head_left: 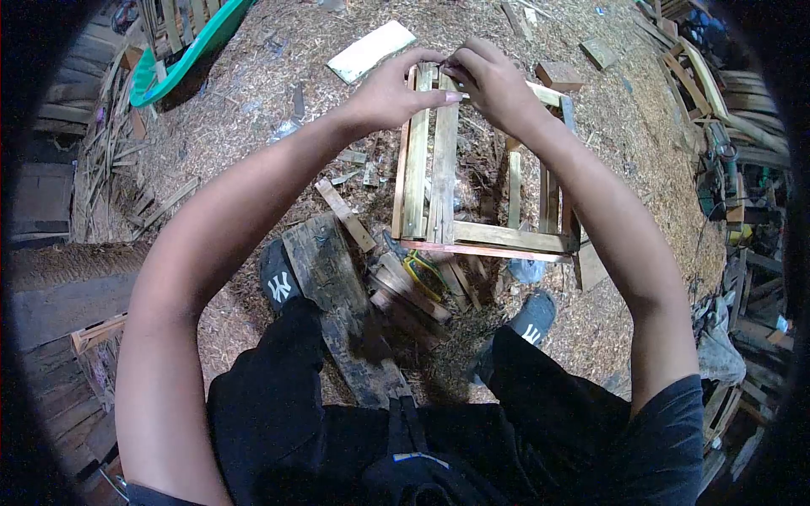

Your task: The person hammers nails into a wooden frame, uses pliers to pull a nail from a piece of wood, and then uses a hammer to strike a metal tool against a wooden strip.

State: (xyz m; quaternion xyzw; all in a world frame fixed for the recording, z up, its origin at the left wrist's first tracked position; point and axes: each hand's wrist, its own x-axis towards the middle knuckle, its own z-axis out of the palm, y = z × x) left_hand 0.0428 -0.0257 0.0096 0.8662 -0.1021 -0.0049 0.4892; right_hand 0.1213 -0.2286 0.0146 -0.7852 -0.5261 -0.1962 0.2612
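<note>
A partly slatted wooden crate (443, 160) stands in front of me, with slats along its left side and open gaps on its right. My left hand (396, 91) grips the far end of the left slats, fingers curled over the edge and thumb stretched across the top. Close beside it, my right hand (489, 84) has its fingertips pinched together at the far end of the neighbouring slat. Whatever is in that pinch is too small or hidden to make out. Below the crate's near edge lies a tool with a yellow-and-black handle (422, 277).
Between my feet rests a worn plank (329, 278), beside wood offcuts (344, 215). Wood shavings cover the ground. A white board (371, 51) and a wood block (559, 76) lie beyond. A green curved plastic piece (190, 55) is at upper left; stacked wood lines both sides.
</note>
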